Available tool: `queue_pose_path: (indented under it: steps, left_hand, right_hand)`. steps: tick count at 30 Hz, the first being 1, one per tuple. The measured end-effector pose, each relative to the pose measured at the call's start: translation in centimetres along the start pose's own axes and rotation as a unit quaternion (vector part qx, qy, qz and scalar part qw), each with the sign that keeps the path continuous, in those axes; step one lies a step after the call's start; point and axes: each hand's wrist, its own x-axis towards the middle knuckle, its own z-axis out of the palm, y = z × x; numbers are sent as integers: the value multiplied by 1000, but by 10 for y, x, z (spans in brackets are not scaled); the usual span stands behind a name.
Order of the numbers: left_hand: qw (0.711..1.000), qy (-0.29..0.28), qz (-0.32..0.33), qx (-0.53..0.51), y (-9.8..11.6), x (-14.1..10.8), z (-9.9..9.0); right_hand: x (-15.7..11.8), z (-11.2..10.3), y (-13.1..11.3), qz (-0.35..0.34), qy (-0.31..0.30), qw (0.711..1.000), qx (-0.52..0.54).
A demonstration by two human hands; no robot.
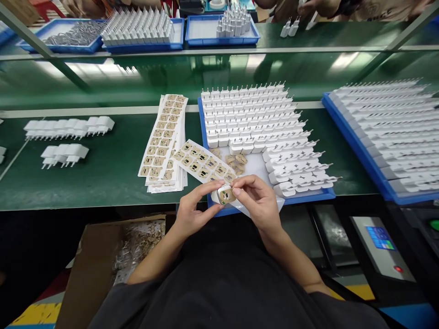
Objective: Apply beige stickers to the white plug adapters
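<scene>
My left hand [196,209] is closed round a white charger plug [215,196], gripping it between thumb and fingers. A tan sticker [226,195] with a cut-out covers the charger's face turned toward me. At that sticker's right edge, my right hand [260,205] is closed, thumb and index finger pinching it. Just behind my hands, a sheet of tan stickers [202,161] lies slantwise over the near left corner of a blue tray [202,119]. Rows of white charger plugs [250,114] fill most of that tray. Several loose tan pieces [236,163] sit beside the sheet.
A stack of sticker sheets [161,141] lies left of the tray. Farther left stand white chargers [70,128] in two groups. Another full tray [356,141] is at right. Below the bench edge is a cardboard box [92,265]. Co-workers' hands [313,8] show across the bench.
</scene>
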Motion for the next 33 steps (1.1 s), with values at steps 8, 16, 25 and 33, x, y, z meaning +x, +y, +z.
queue_pose_path:
  steps: [8, 16, 25, 33]
  left_hand:
    - [1000, 6, 3, -7, 0, -1, 1]
    - [1000, 12, 12, -4, 1, -1, 1]
    - [998, 39, 49, -8, -1, -2, 3]
    - [990, 98, 95, -36, -6, 0, 10]
  right_hand:
    - [-2, 2, 1, -11, 8, 1000, -11]
    - [-3, 7, 1, -38, 28, 997, -59]
    - [0, 9, 0, -162, 88, 950, -252]
    - [-4, 6, 0, 1, -98, 995, 1]
